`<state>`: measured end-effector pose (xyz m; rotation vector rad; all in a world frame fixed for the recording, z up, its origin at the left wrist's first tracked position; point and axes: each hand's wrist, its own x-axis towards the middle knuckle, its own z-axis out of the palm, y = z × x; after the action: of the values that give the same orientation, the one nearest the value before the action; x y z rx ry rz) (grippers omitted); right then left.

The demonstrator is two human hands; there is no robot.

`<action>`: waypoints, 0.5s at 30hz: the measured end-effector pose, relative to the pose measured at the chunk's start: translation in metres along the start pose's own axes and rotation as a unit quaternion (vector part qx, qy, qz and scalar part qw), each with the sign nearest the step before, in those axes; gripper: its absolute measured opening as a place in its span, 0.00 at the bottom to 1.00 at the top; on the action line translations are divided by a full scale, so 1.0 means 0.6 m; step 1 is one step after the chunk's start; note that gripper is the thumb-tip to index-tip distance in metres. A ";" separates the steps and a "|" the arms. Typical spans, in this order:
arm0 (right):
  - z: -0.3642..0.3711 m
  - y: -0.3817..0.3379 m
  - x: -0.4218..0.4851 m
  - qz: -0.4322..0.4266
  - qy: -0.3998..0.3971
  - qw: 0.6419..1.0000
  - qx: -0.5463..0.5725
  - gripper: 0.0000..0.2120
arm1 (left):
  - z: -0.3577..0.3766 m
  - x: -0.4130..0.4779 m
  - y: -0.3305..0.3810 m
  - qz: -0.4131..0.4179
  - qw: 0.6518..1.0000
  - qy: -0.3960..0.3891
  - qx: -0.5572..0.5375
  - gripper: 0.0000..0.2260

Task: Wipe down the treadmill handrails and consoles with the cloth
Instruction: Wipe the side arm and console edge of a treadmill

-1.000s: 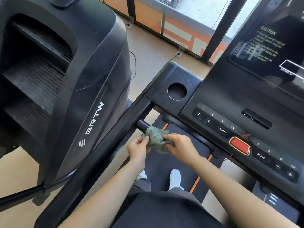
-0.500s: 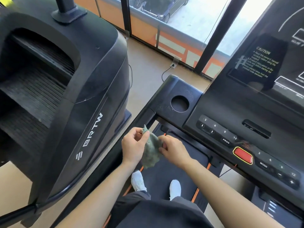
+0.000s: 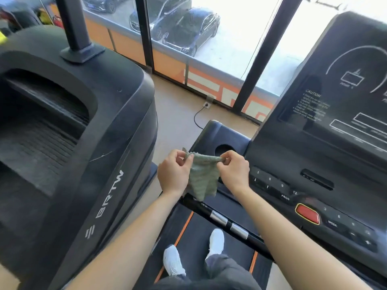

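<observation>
My left hand [image 3: 173,175] and right hand [image 3: 235,171] pinch the grey-green terry cloth [image 3: 202,181] by its top corners. It hangs near the black treadmill console [image 3: 314,162].

I now hold the cloth [image 3: 202,178] off the bar [image 3: 218,219], no longer bunched: left hand [image 3: 173,174] and right hand [image 3: 234,170] pinch its top corners, spreading it.

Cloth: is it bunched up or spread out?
Mostly spread. The cloth hangs open below its top edge, which the left hand and right hand pinch apart at the corners.
</observation>
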<state>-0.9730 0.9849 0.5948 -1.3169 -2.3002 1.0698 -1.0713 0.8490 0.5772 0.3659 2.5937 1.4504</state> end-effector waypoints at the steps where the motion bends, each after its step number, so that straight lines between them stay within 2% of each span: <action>1: 0.001 -0.008 0.014 0.004 0.016 1.000 0.008 0.09 | 0.011 0.014 0.003 -0.003 1.000 -0.001 0.007 0.09; 3: 0.008 -0.016 0.037 0.014 0.007 1.000 0.017 0.17 | 0.034 0.037 -0.003 -0.009 0.999 -0.015 0.035 0.09; 7: 0.034 -0.007 0.049 -0.020 -0.117 0.993 -0.022 0.37 | 0.055 0.055 -0.045 -0.019 0.990 -0.108 0.094 0.17; 9: 0.044 0.007 0.040 -0.086 -0.113 0.989 -0.035 0.37 | 0.051 0.051 -0.064 0.008 0.984 -0.149 0.098 0.22; 11: 0.058 0.023 0.030 -0.189 -0.116 0.974 -0.047 0.32 | 0.042 0.041 -0.080 0.032 0.984 -0.157 0.078 0.22; 13: 0.074 0.030 0.025 -0.262 -0.189 0.941 -0.096 0.28 | 0.033 0.027 -0.091 0.050 0.988 -0.129 0.068 0.19; 15: 0.094 0.041 0.031 -0.291 -0.251 0.906 -0.178 0.29 | 0.029 0.013 -0.101 0.056 0.990 -0.099 0.079 0.17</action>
<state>-0.9996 0.9818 0.5365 -0.3671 -3.0927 0.8649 -1.0831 0.8348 0.5166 0.6516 2.5682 1.1729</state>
